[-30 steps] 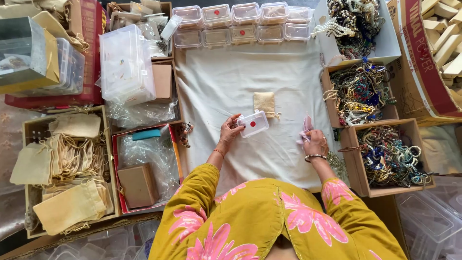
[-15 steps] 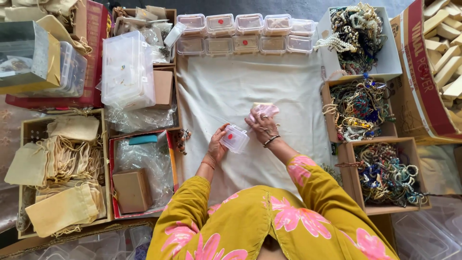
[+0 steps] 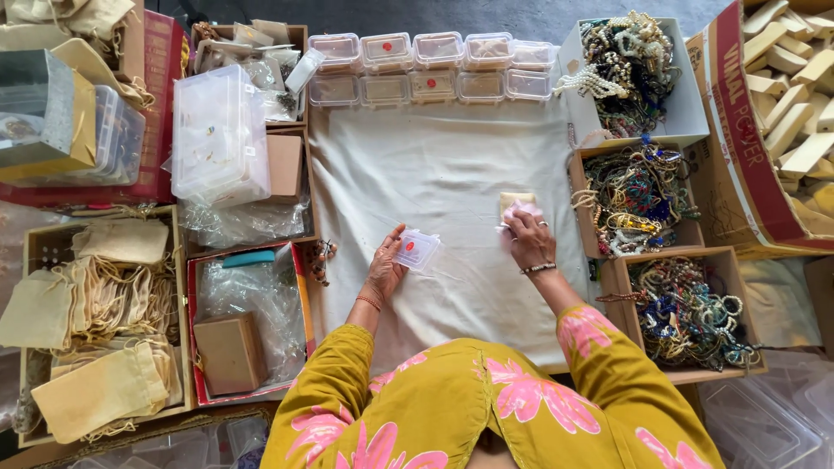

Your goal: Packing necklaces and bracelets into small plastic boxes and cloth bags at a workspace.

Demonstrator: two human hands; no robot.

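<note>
since half a second ago the right hand [image 3: 528,241] has moved away from the left and out to the right side of the white cloth [image 3: 434,165]; it now rests on a small pink item [image 3: 521,210] lying on a cream pouch [image 3: 512,201]. fingers are curled down on the pink item, fingertips pressed together on it, a bracelet at the wrist.

left hand [image 3: 384,271] has stayed near the cloth's lower left part. it holds a small clear plastic box [image 3: 418,249] with a red dot on the lid, thumb and fingers clamped on its left edge; the box is tilted and sits just above or on the cloth (contact with the cloth cannot be told). the two hands are now well apart, where earlier they were close together over the box.

surroundings noted: two rows of matching clear boxes [image 3: 430,68] line the far edge of the cloth. cardboard trays of beaded bracelets [image 3: 638,198] stand along the right edge, a further tray [image 3: 686,304] nearest the person and a white box of bead strands [image 3: 621,65] at the far end. to the left, a large clear compartment case [image 3: 217,135] sits on a carton, with a tray of plastic bags [image 3: 252,295] below it and a stack of cream drawstring pouches [image 3: 95,295] beyond. the person's yellow sleeves with pink flowers fill the bottom of the view.
</note>
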